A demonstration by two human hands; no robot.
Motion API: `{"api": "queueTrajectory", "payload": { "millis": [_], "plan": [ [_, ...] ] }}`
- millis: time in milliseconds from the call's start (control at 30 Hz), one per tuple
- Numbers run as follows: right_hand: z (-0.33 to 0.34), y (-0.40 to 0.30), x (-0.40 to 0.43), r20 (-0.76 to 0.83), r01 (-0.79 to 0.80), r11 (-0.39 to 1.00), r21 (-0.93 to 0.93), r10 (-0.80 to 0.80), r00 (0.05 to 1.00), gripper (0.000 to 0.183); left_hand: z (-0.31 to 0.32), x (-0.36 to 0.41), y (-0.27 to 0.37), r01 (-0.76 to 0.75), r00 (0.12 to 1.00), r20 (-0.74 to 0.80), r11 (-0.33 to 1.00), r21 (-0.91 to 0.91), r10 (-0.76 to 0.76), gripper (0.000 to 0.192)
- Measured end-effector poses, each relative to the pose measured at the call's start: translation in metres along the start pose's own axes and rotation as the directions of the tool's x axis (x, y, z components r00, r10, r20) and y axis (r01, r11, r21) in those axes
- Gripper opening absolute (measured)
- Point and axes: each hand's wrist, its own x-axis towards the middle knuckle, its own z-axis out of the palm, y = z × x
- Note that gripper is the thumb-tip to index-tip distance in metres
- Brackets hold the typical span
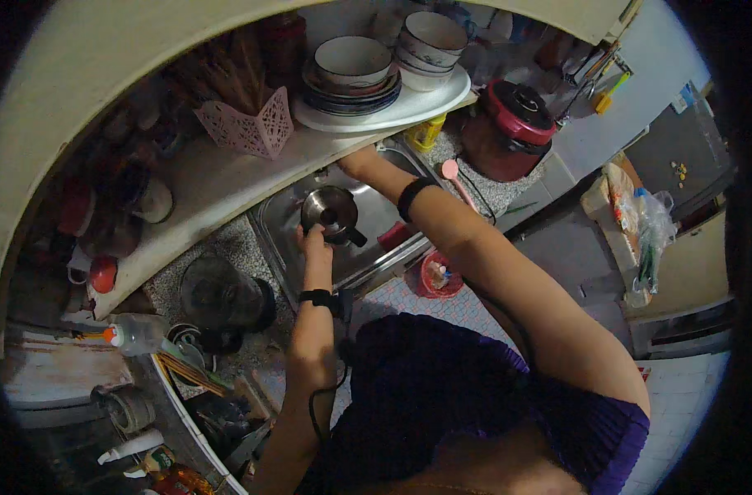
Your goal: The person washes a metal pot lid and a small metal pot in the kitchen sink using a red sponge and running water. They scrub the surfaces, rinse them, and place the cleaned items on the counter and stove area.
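Note:
My left hand (315,241) grips the near left rim of a small round steel pot (345,201) with a black handle. The pot is held over the stainless steel sink (382,204), and its mouth faces up towards me. A dark round patch shows in its middle. My right hand (357,162) reaches across the back right of the sink to the edge of the shelf (227,210). The shelf hides its fingers, so what they touch cannot be seen. A reddish patch (396,236) shows at the sink's near right side.
Stacked bowls (435,40) and plates (351,102) stand on a white oval tray (438,102) on the shelf. A red electric cooker (512,130) and a pink brush-like utensil (456,176) are right of the sink. Left stands a dark translucent container (221,294); below, a red bin (435,284).

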Motion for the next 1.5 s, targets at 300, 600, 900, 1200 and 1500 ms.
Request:
{"api": "queueTrajectory", "payload": {
  "millis": [300, 600, 900, 1200, 1500],
  "plan": [
    [-0.001, -0.007, -0.003, 0.047, -0.093, 0.964, -0.25, 0.108, 0.993, 0.048, 0.052, 0.06, -0.023, 0.014, 0.987, 0.158, 1.0, 0.018, -0.017, 0.062],
    [-0.003, -0.007, -0.004, 0.126, -0.075, 0.943, -0.324, 0.121, 0.985, 0.046, 0.054, 0.074, -0.011, -0.165, 0.968, 0.22, 0.968, 0.192, 0.121, 0.063],
    [0.0, -0.006, -0.003, 0.088, -0.074, 0.97, -0.23, 0.097, 0.991, 0.042, 0.046, 0.065, -0.006, -0.471, 0.882, 0.272, 0.72, 0.509, 0.385, 0.053],
    [0.014, -0.023, -0.028, 0.172, -0.509, 0.851, 0.129, 0.486, 0.857, 0.033, 0.007, 0.035, 0.035, -0.738, 0.63, 0.445, 0.31, 0.6, 0.636, 0.056],
    [0.02, -0.051, -0.033, 0.395, -0.508, 0.823, 0.253, 0.392, 0.831, 0.044, -0.006, -0.061, 0.067, -0.771, 0.258, 0.936, -0.533, 0.348, 0.239, 0.058]
  ]
}}
